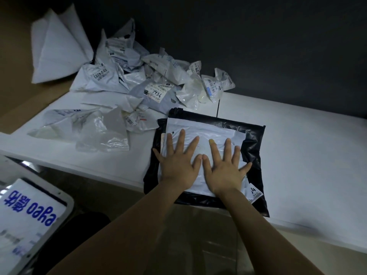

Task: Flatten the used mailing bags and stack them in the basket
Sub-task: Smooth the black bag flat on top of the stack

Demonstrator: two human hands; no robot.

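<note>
The basket [69,203] sits lowest and far left of the fingers, its white rim rounded at the corner. Inside it lies a flat white bag with blue print [29,211].

Up and left of the fingertips, a clear bag [103,133] lies wrinkled on the table [297,145]. Beyond it, well past the fingertips, is the pile [139,76] of crumpled white and grey mailing bags, their labels and barcodes facing all ways. One label reads 7936 in pen. At the pile's far left a large white bag [57,46] stands folded into a peak.

The left hand [178,165] lies palm down on the white bag [208,133], its fingers [181,139] straight and spread, the thumb tip touching the right thumb. This bag is pale, nearly smooth, with a few shallow creases and a folded flap along the edge just beyond the fingertips.

The right hand [224,171] presses flat beside it, fingers [227,147] likewise straight and fanned, the little finger reaching toward the bag's right edge.

Under the white bag, showing all round the fingers, is a glossy black bag [252,139] lying flat at the table's near edge, overhanging it slightly. A printed label [255,193] pokes out just right of the right wrist.
</note>
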